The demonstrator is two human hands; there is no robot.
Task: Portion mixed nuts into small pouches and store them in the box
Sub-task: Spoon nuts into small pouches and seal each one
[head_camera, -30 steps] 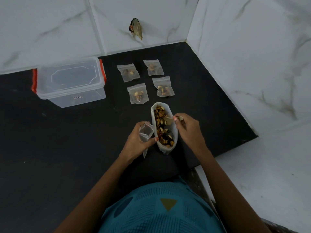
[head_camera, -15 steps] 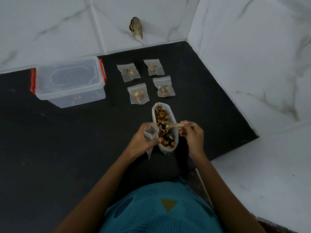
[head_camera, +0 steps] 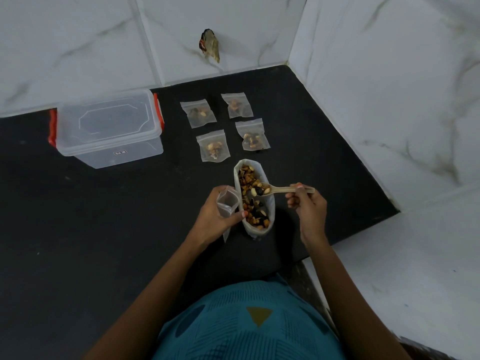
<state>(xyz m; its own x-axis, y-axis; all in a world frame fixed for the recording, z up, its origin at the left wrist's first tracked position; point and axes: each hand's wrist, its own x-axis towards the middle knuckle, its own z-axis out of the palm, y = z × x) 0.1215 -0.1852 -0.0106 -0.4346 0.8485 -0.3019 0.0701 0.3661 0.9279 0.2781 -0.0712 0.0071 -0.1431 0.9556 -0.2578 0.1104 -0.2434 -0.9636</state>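
Beyond the nut bag (head_camera: 271,207) lie four filled pouches (head_camera: 213,146); fingers (head_camera: 293,202) hold spoon (head_camera: 283,189) and empty pouch (head_camera: 227,203).

The black countertop (head_camera: 104,229) lies open across its left and near-left part, the widest way for a hand. At the far left, a clear plastic box with a shut lid and red latches (head_camera: 109,128) stands near the white marble-tiled far wall (head_camera: 104,48). A free lane runs between it and four small filled pouches (head_camera: 198,113) (head_camera: 237,105) (head_camera: 213,146) (head_camera: 252,135), which lie two by two just beyond the tall open bag of mixed nuts (head_camera: 270,206). The left hand (head_camera: 213,219), holding a small clear pouch (head_camera: 227,201), blocks the bag's left side. The right hand (head_camera: 309,206) blocks its right, with a pale tan spoon (head_camera: 283,189) crossing the rim. The white right wall (head_camera: 389,100) leaves a narrow strip beside the pouches.
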